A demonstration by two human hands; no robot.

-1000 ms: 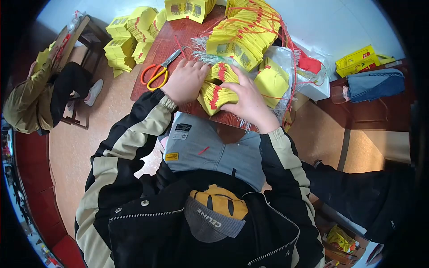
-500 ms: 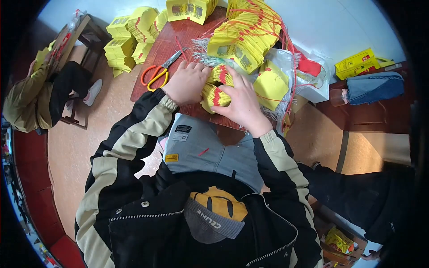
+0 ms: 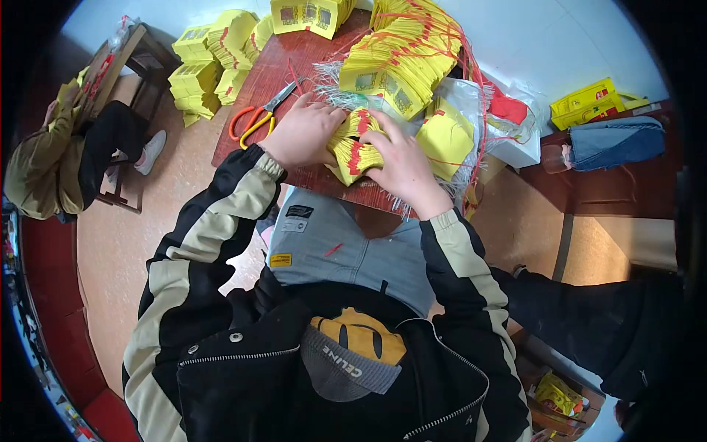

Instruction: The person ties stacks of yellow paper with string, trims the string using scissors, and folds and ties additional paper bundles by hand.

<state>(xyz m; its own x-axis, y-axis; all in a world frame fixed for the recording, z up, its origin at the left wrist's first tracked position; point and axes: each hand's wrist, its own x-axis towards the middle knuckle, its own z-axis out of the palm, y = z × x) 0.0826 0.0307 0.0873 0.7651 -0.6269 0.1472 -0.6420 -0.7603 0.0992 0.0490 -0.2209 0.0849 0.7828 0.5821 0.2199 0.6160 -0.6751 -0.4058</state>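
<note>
Between my two hands, at the near edge of the red-brown table, sits a stack of yellow folded paper bags with red marks along its folded edges. My left hand is curled against its left side, with the thumb partly hidden. On the right side, my right hand grips the stack with bent fingers. Orange-and-yellow-handled scissors lie left of my left hand. Beyond the stack rises a larger pile of yellow bags with red strings over it. A yellow sheet lies right of my right hand.
More yellow bundles are piled on the left, and another bundle stands at the table's far edge. White and red strings trail around the table. A seated person is at far left; a dark-clothed leg extends at right.
The two parts of the yellow stack sit closer together now, with the gap between them narrower. My right hand's fingers have drawn in, and both hands have shifted slightly.
</note>
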